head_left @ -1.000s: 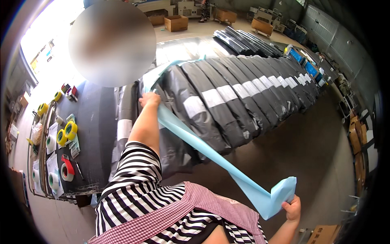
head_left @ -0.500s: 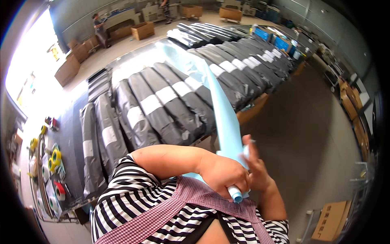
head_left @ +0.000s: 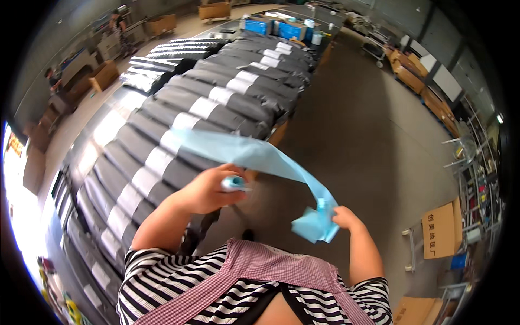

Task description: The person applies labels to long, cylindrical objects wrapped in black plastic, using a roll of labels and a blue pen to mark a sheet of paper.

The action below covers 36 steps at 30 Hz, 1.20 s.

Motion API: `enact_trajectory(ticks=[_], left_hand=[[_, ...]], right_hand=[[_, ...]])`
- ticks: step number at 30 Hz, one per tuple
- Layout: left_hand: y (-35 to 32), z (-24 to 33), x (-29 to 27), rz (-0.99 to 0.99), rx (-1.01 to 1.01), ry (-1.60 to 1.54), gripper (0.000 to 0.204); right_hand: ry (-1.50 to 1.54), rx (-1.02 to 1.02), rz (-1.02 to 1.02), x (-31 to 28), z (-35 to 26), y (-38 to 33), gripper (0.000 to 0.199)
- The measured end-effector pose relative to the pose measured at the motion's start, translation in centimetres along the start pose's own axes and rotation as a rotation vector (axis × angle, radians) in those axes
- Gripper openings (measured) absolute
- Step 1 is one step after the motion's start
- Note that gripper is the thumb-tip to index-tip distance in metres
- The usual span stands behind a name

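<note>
My left hand is closed around a narrow roll of light blue plastic film, its round hollow end facing me. Out to the right, my right hand is closed on a bunched part of light blue film. The film runs as a long loose strip from near the bagged bundles, past the far side of my left hand, and down to my right hand. A crumpled flap hangs beside the right fingers. Whether the roll and the strip are one piece is hidden behind my left hand.
Long grey-bagged bundles with white labels lie side by side on a long table at left. Blue boxes stand at its far end. Cartons and a rack line the right side. Two people are in the far left background.
My hands have moved apart, the left one leftward with the roll and the right one rightward with the film. The strip now bends across in front of me. My view has turned to the right.
</note>
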State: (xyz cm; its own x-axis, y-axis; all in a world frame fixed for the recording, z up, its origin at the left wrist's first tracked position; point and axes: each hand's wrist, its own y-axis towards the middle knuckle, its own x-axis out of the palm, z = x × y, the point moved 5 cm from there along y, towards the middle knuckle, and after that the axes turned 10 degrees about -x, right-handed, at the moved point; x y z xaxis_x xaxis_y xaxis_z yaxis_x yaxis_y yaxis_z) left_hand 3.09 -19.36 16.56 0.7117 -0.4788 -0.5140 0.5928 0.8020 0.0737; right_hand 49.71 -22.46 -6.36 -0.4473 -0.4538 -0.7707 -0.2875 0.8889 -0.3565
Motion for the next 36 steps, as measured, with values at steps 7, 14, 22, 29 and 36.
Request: enact_trajectory(ticks=[7, 14, 22, 29, 36], left_hand=[[9.5, -7.9, -8.2, 0.205, -0.266, -0.590, 0.018], [19.4, -6.8, -7.1, 0.149, -0.188, -0.554, 0.009], [27.2, -9.2, -4.7, 0.425, -0.302, -0.454, 0.015], [39.9, -8.6, -0.9, 0.535, -0.445, -0.507, 0.013], [49.7, -10.1, -0.3, 0.587, -0.430, -0.720, 0.012]], right_hand=[[-0.010, 0.498, 0.662, -0.9, 10.2, 2.0, 0.026], [0.195, -0.086, 0.595, -4.6, 1.0, 28.2, 0.023], [-0.241, -1.115, -0.567, 3.8, -11.6, 43.6, 0.020], [-0.073, -0.755, -0.135, -3.2, 0.3, 65.1, 0.016], [0.465, -0.402, 0.076, -14.1, 4.5, 68.5, 0.024]])
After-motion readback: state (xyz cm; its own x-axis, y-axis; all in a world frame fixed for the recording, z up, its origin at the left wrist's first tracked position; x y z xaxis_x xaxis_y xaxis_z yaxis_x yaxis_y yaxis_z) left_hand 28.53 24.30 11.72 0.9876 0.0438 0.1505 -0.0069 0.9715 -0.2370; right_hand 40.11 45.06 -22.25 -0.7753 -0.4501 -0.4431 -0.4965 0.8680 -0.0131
